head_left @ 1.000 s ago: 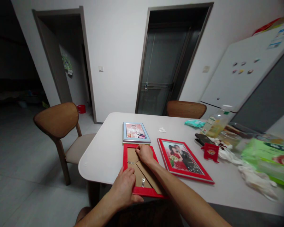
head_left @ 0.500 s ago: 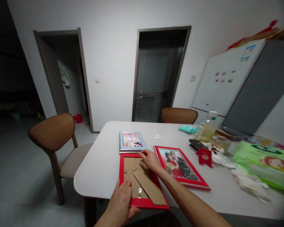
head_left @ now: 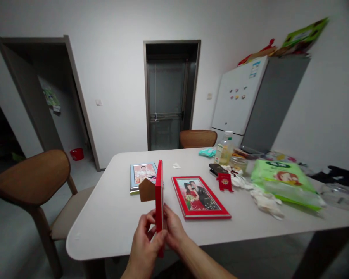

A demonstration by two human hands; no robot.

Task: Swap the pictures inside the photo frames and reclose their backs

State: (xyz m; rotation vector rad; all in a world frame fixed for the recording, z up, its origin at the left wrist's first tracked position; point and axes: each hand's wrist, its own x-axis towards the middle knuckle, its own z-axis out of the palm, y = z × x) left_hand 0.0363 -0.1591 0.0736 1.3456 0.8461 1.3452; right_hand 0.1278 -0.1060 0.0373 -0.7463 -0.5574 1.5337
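A red picture frame (head_left: pixel 159 193) stands on edge in the air above the table's front edge, seen almost side-on. From its left side juts the brown stand flap (head_left: pixel 147 190). My left hand (head_left: pixel 145 234) grips the frame's near lower part, its thumb on the red edge. My right hand (head_left: pixel 173 226) is closed against the right face, with its fingertips partly hidden. A second red frame (head_left: pixel 186 213), holding a photo of a couple, lies face up to the right. A silver-blue frame (head_left: pixel 133 182) with a photo lies behind, partly covered by the raised one.
On the table's right are a plastic bottle (head_left: pixel 224 149), a red card (head_left: pixel 225 182), a dark phone-like object (head_left: pixel 218 169), crumpled white gloves (head_left: pixel 266 203) and a green wipes pack (head_left: pixel 282 178). Wooden chairs stand at the left (head_left: pixel 31 178) and far side (head_left: pixel 198 138).
The red frame has been lifted from lying face down and turned up on edge. My right hand has moved from its backing to its right side. The view has swung right.
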